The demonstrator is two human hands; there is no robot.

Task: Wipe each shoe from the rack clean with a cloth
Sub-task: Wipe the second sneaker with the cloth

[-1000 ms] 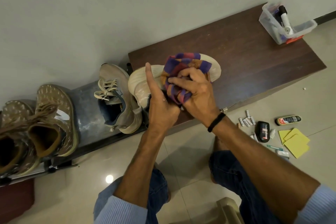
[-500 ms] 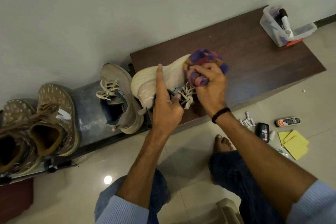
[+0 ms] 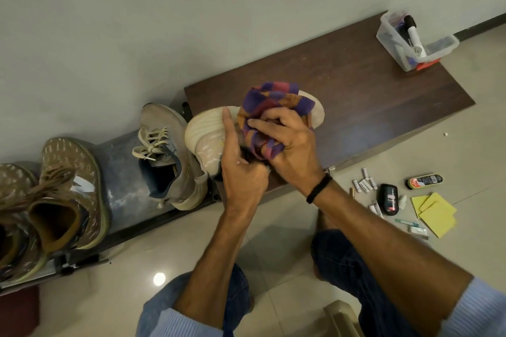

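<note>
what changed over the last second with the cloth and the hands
The right hand swept the cloth out to the toe of the cream shoe half a second ago, baring the laces, and has now pulled it back over the middle, covering them. The left hand kept its grip on the shoe, finger extended. The grey sneaker and brown sneakers stayed put.

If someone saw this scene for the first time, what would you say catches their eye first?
The purple and orange checked cloth stands out, bunched in the right hand and pressed on a pale shoe that the left hand steadies over the dark wooden bench. To the left, a grey laced sneaker and brown patterned shoes wait on the rack. Yellow pads lie on the floor at right.
</note>
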